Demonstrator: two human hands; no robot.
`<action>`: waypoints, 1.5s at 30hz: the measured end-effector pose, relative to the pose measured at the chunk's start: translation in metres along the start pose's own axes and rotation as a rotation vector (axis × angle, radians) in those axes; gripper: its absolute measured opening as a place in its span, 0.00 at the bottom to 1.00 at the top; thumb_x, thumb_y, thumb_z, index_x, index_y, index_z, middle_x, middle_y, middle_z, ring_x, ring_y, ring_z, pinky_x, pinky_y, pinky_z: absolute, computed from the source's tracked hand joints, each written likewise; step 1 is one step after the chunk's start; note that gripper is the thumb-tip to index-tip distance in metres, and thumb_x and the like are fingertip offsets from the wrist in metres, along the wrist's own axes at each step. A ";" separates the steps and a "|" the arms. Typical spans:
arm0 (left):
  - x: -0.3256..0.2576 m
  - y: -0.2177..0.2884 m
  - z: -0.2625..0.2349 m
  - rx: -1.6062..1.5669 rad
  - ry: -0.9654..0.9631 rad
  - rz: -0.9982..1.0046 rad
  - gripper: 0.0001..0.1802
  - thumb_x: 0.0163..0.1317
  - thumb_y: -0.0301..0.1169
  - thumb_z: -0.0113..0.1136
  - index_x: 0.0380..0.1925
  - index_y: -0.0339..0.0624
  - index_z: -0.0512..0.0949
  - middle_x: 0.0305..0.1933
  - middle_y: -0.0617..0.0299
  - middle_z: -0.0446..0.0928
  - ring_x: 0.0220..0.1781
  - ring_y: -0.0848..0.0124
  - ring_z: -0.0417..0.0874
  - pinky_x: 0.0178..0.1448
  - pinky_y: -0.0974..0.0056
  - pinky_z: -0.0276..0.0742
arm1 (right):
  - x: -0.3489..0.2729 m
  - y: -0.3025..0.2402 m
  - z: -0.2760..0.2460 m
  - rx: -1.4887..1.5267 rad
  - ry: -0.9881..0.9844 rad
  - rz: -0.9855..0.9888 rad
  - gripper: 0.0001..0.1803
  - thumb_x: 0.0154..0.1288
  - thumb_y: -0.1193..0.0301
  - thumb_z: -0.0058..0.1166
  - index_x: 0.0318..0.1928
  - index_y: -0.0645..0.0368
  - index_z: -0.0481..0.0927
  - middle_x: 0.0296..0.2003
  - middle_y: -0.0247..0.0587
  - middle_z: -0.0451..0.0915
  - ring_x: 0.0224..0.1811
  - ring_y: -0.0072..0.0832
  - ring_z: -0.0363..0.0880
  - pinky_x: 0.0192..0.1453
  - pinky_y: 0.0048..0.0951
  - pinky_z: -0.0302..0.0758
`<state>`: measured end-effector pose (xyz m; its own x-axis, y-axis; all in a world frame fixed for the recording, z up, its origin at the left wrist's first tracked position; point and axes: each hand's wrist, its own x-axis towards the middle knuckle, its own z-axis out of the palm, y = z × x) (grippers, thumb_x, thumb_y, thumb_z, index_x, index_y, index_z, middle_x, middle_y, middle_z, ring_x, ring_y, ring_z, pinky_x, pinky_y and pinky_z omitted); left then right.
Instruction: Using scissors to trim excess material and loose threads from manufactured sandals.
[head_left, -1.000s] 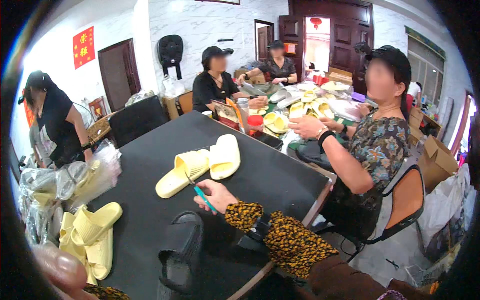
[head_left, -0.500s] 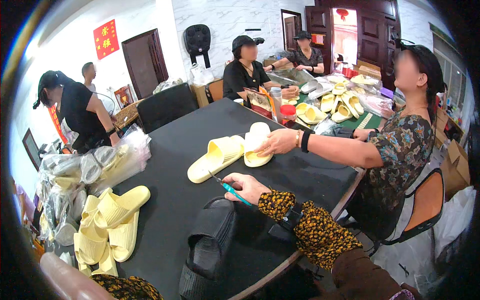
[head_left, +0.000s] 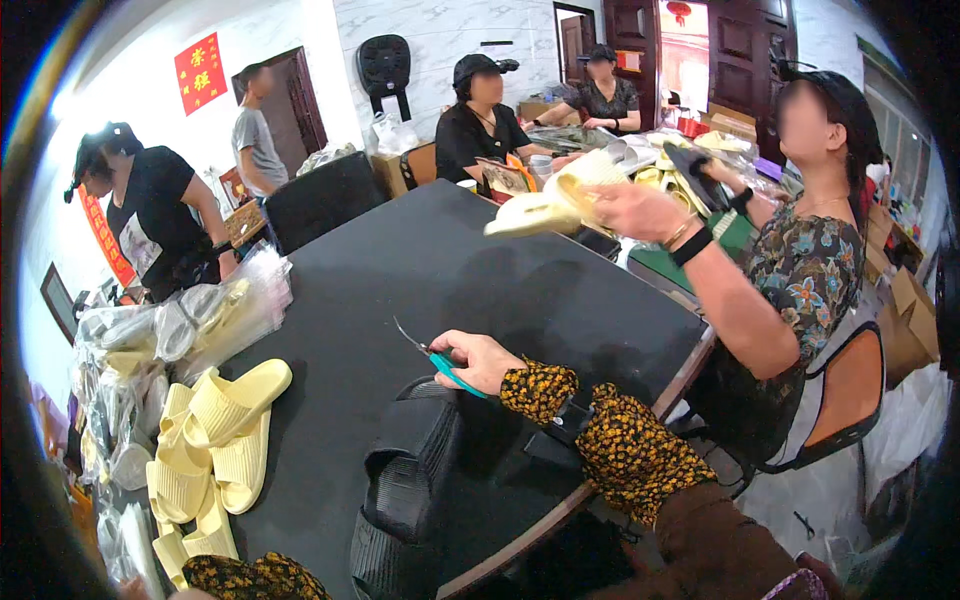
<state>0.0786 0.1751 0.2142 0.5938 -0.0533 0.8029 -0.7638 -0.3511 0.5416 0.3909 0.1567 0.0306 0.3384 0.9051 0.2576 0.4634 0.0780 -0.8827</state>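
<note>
On the black table [head_left: 560, 290], near its front edge — the work area, itemised below.

Right hand: right hand [head_left: 478, 360] rests on the tabletop, fingers curled closed around small scissors [head_left: 440, 362] with a teal handle; the blades point left and up, away from the wrist.

Left hand: only a patterned sleeve [head_left: 255, 578] shows at the lower edge; the hand itself is out of frame.

Nearest item: pair of black slippers [head_left: 405, 480] lies just below and left of the right hand, stacked lengthwise toward the table's front edge, not touched by the hand.

Left side of table: pile of pale yellow slippers [head_left: 215, 440], several overlapping, well apart from the scissors.

Far left: heap of slippers in clear plastic bags [head_left: 175, 330], beyond the yellow pile.

Obstruction: a co-worker's arm [head_left: 730, 300] reaches in from the right over the table's far corner — that person's hand [head_left: 640, 210] grips a yellow slipper [head_left: 545, 200] held in the air, above the tabletop.

Background: more people sit or stand at another table [head_left: 650, 150] covered with slippers.

Seating: brown chair [head_left: 850, 390] behind the co-worker at the right.
</note>
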 end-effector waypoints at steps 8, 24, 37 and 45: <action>0.009 -0.010 0.011 -0.160 -0.066 0.002 0.16 0.58 0.37 0.58 0.48 0.63 0.74 0.49 0.62 0.72 0.44 0.61 0.73 0.44 0.60 0.71 | 0.001 0.004 0.000 -0.109 0.018 -0.012 0.26 0.48 0.63 0.63 0.47 0.62 0.73 0.37 0.49 0.79 0.40 0.35 0.79 0.45 0.32 0.73; 0.001 -0.009 0.032 -0.386 -0.066 -0.036 0.15 0.58 0.38 0.59 0.47 0.64 0.75 0.49 0.64 0.72 0.43 0.63 0.73 0.43 0.61 0.71 | 0.004 0.001 -0.001 -0.148 0.027 -0.063 0.25 0.49 0.65 0.62 0.47 0.61 0.72 0.26 0.40 0.79 0.28 0.24 0.76 0.35 0.29 0.72; -0.004 0.062 0.056 -0.220 0.024 -0.016 0.14 0.55 0.43 0.62 0.43 0.65 0.77 0.46 0.71 0.72 0.42 0.67 0.71 0.40 0.65 0.69 | 0.000 -0.012 0.007 -0.198 -0.049 -0.072 0.28 0.47 0.60 0.62 0.48 0.61 0.74 0.42 0.50 0.78 0.47 0.41 0.76 0.50 0.35 0.72; 0.024 0.040 0.113 -0.119 0.466 -0.337 0.10 0.58 0.43 0.59 0.36 0.55 0.80 0.37 0.67 0.74 0.40 0.69 0.71 0.39 0.62 0.68 | 0.000 0.000 -0.001 -0.003 -0.058 0.044 0.27 0.49 0.68 0.62 0.49 0.66 0.71 0.32 0.42 0.79 0.34 0.23 0.76 0.39 0.26 0.73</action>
<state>0.0909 0.0540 0.2268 0.6558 0.4691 0.5914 -0.5912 -0.1680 0.7888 0.3919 0.1560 0.0310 0.3104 0.9303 0.1956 0.4516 0.0367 -0.8915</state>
